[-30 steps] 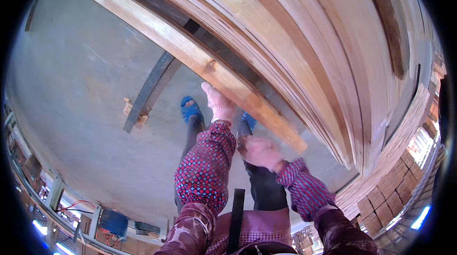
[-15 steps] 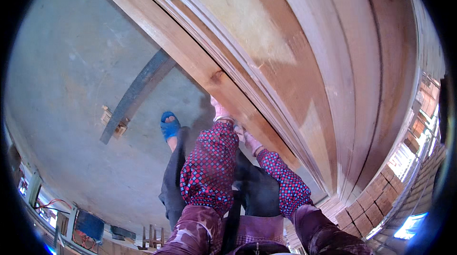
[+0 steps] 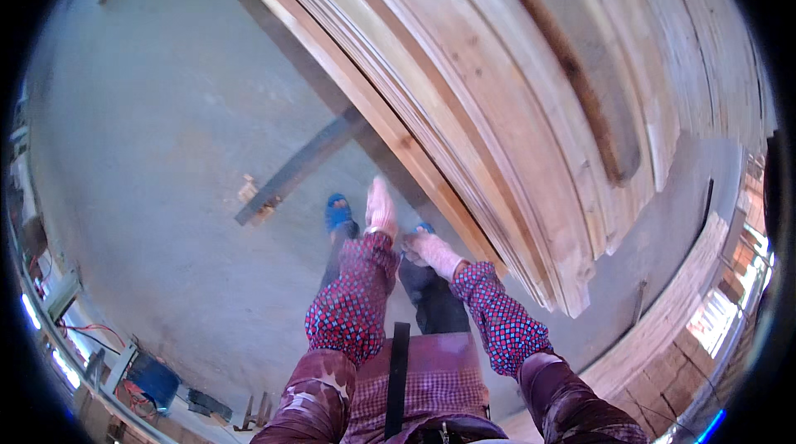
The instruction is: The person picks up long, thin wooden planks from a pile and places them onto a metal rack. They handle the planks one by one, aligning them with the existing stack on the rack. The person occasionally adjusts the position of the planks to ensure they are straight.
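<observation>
Both my hands wear pale pink knit gloves below patterned red-and-blue sleeve covers. My left hand (image 3: 381, 205) is stretched out over the floor, fingers straight, holding nothing. My right hand (image 3: 433, 252) hangs beside it with fingers loosely extended toward the left, slightly blurred, and nothing shows in it. Nearest to both is a long wooden board (image 3: 405, 143) along the near side of a large stack of boards (image 3: 497, 112). A gap of floor shows between my left hand and that board; the right hand is close to the board's near end.
A dark flat bar (image 3: 303, 164) lies on the concrete floor (image 3: 166, 195), with small wood pieces (image 3: 247, 189) by its end. My feet in blue slippers (image 3: 338, 213) stand beside the stack. Wooden blocks (image 3: 663, 378) are piled at lower right; a dark blue box (image 3: 153, 382) with wires stands at lower left.
My hands have come away from the near board's edge, where they were partly hidden. The view has shifted, so the boards' near ends and more floor now show.
</observation>
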### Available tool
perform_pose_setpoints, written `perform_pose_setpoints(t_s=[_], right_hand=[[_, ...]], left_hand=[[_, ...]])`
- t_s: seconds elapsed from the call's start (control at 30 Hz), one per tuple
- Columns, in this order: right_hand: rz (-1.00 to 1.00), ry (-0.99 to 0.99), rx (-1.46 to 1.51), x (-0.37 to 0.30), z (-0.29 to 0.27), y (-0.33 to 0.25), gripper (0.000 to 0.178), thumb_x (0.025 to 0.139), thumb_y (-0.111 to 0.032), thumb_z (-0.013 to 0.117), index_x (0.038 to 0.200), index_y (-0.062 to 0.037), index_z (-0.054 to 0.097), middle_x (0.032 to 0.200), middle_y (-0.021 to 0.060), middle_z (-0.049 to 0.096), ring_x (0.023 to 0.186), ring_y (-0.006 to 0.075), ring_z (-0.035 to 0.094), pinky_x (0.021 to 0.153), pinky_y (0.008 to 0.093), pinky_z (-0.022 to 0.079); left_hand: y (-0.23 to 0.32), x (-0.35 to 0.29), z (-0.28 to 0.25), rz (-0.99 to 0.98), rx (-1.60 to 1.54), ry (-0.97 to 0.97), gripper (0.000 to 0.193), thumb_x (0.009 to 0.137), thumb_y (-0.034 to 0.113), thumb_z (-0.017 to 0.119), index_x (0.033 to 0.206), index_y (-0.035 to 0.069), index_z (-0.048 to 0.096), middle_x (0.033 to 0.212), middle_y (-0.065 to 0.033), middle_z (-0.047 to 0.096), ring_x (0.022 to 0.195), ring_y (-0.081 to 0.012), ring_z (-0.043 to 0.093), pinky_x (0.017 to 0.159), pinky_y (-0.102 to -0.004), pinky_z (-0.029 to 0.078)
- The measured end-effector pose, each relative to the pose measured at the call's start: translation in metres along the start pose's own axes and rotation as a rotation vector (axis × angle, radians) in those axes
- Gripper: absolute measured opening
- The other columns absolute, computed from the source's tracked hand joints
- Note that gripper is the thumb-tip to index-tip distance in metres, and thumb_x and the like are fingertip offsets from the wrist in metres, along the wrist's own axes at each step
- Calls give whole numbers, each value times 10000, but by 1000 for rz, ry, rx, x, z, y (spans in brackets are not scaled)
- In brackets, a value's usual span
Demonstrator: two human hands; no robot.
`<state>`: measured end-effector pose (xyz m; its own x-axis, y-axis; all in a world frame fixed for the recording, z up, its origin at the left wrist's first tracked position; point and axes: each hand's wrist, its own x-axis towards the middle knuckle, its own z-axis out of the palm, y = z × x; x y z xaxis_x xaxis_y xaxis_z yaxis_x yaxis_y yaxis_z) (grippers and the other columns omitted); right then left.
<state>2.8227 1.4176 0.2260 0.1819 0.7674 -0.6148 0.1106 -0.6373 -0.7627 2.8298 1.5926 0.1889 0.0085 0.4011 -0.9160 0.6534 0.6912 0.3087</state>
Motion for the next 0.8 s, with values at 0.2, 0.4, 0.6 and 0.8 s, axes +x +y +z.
perform_pose_setpoints(t_s=[0.2, 0.4, 0.6, 0.8], right_hand=[[-134, 50, -172, -3, -31, -31, 129, 791, -163, 629, 794, -35, 616, 785, 176, 648, 710, 359, 657, 614, 462, 513], [-108, -86, -256, -24, -56, -96, 147, 796, -146, 643, 869, -22, 670, 903, 202, 683, 917, 390, 669, 774, 479, 537], [-269, -263, -836, -72, -76, -124, 204, 880, -188, 581, 927, -17, 683, 903, 201, 683, 948, 375, 682, 785, 461, 542], [-123, -346, -1166, -84, -61, -124, 222, 900, -229, 612, 1005, -49, 689, 889, 121, 706, 800, 276, 708, 688, 394, 574]], left_hand=[[10, -39, -151, 673, 254, -11, 489, 1015, 443, 455, 1190, 7, 590, 1168, -167, 614, 1069, -332, 550, 932, -429, 419], [-51, -94, -311, 294, -500, 159, 605, 996, 459, 467, 1413, 26, 528, 1456, -97, 514, 1332, -263, 459, 1094, -395, 361], [-206, -166, -373, 12, -466, 370, 439, 921, 512, 505, 977, 94, 627, 893, -3, 605, 802, -171, 568, 669, -337, 444], [-343, -219, -377, -10, -741, 326, 302, 966, 389, 505, 1011, 101, 587, 925, -80, 624, 870, -218, 607, 672, -377, 493]])
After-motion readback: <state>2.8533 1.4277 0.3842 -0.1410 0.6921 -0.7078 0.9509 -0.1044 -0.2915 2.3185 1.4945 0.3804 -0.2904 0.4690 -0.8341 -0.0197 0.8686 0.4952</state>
